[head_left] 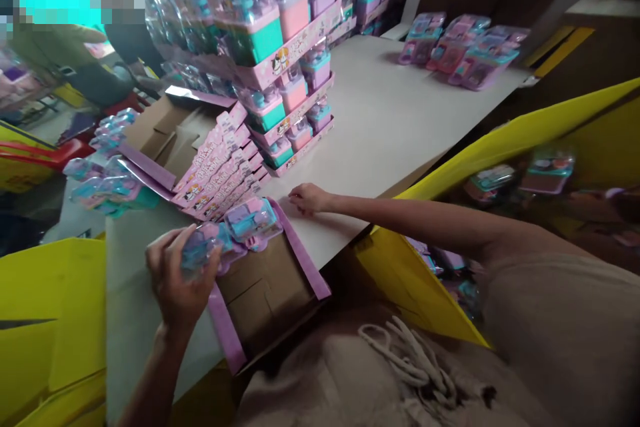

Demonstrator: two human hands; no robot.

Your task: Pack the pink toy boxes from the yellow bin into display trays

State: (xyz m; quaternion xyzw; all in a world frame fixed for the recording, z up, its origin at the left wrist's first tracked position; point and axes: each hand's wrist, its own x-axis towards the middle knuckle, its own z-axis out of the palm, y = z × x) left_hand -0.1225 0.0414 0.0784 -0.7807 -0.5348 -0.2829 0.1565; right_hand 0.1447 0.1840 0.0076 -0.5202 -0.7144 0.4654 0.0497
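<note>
My left hand (183, 273) is wrapped around a clear plastic toy pack (205, 247) at the left back corner of a shallow cardboard display tray (265, 297) with pink edges. Another toy pack (254, 219), blue and purple inside its clear cover, sits beside it at the tray's back edge. The rest of the tray shows bare brown cardboard. My right hand (310, 200) hovers over or rests on the table just past the tray's right edge, fingers curled with nothing visible in them.
Behind the tray lean several nested pink display trays (220, 167). Filled trays of toy packs (290, 67) are stacked high beyond them. Loose packs lie at left (110, 180) and far right (465, 50) on the table (390, 107). A yellow bin (420, 287) holding packs stands at right.
</note>
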